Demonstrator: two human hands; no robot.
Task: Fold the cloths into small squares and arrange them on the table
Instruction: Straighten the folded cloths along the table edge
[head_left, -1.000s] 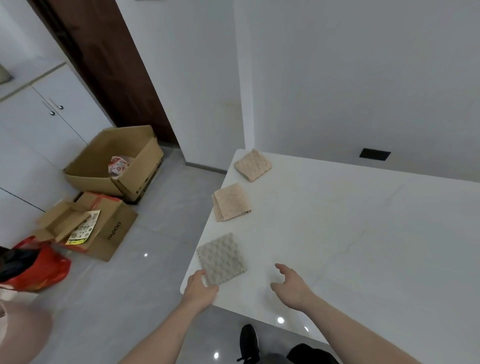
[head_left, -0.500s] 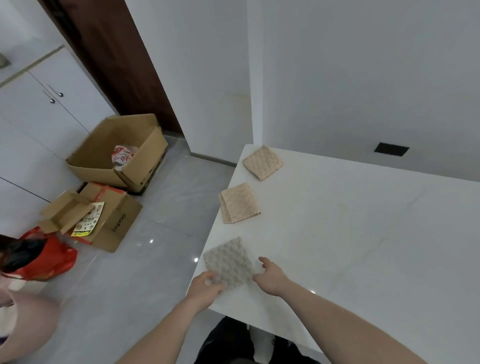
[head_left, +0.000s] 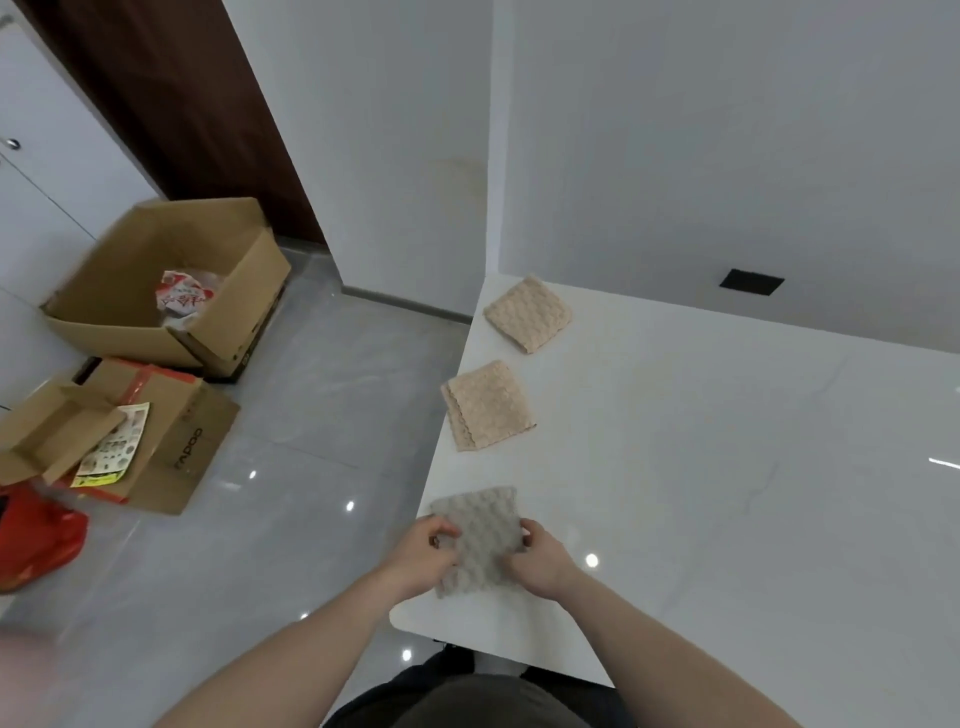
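Three folded cloth squares lie in a row along the left edge of the white table (head_left: 727, 467). The nearest one is a grey waffle-textured cloth (head_left: 480, 535) close to the front left corner. My left hand (head_left: 421, 553) pinches its left side and my right hand (head_left: 540, 558) pinches its right side, both with curled fingers. Farther back lies a beige folded cloth (head_left: 488, 405), and beyond it a second beige folded cloth (head_left: 527, 313) near the wall. Both beige cloths lie apart from my hands.
On the grey tiled floor to the left stand an open cardboard box (head_left: 166, 291) with packaging inside, a flattened cardboard box (head_left: 119, 436) and a red bag (head_left: 36, 540). A dark wooden door (head_left: 171, 104) and white walls stand behind. A black socket (head_left: 751, 282) sits on the wall.
Both hands have moved in from beside the grey cloth and taken hold of its two sides. The view has shifted closer toward the table corner.
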